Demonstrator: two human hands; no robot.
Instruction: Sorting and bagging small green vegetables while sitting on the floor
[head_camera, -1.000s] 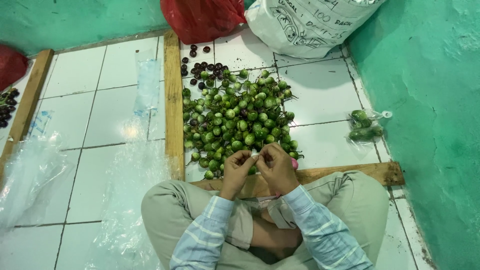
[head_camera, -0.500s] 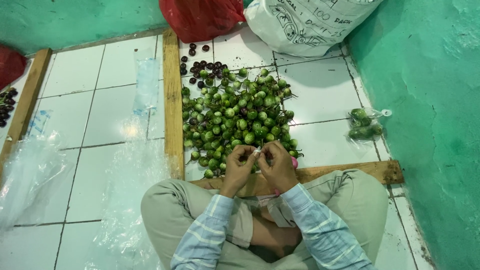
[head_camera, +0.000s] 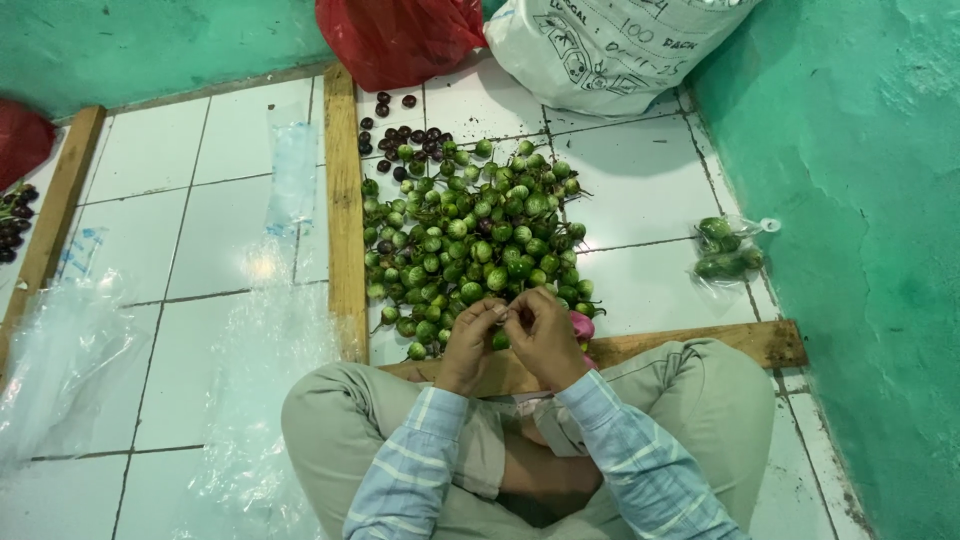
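Observation:
I sit cross-legged on the tiled floor. My left hand (head_camera: 468, 338) and my right hand (head_camera: 545, 335) meet fingertip to fingertip at the near edge of a pile of small round green fruits (head_camera: 470, 235). Both pinch something small and pale, which looks like the neck of a clear bag (head_camera: 500, 340) with green fruit showing under the fingers. The hands hide most of it. A pink thing (head_camera: 581, 325) lies just right of my right hand.
A wooden frame (head_camera: 345, 210) borders the pile, with a near plank (head_camera: 700, 343). Several dark purple fruits (head_camera: 400, 135) lie at the pile's far end. A filled clear bag (head_camera: 725, 250) lies at the right, loose plastic bags (head_camera: 250, 380) at the left, a red sack (head_camera: 400, 35) and white sack (head_camera: 610, 40) beyond.
My hands stay together in the same spot, with only small finger movements. Nothing else has moved.

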